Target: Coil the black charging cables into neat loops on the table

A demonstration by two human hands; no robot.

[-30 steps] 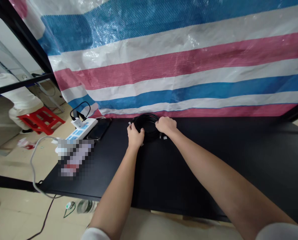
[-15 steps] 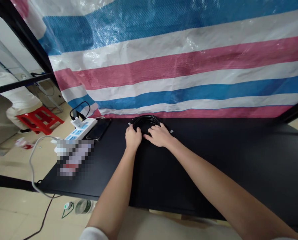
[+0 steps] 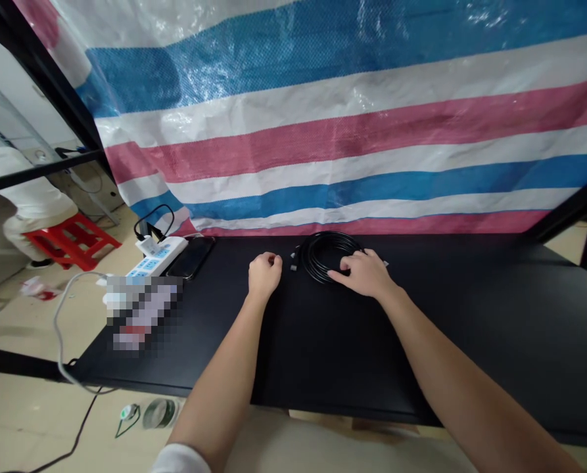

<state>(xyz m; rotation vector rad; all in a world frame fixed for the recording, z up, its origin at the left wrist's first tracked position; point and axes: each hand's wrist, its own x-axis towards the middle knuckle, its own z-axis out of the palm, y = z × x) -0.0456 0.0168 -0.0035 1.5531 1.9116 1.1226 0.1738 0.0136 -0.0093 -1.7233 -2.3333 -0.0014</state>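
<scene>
A coiled black cable lies near the back edge of the black tabletop, with connector ends showing at its left and right sides. My right hand grips the right front part of the loop, thumb toward the front and fingers curled over it. To the left of the coil and apart from it, my left hand rests low over the tabletop. Its fingers are curled in, and nothing shows in them.
On the left stand a white power strip with plugged-in adapters, a dark phone and a pixelated item. Striped sheeting hangs behind the table. A person sits on a red stool; a jar is below the table.
My right hand and the coiled cable have shifted to the right. My left hand has come off the coil and stays about where it was, its fingers curled.
</scene>
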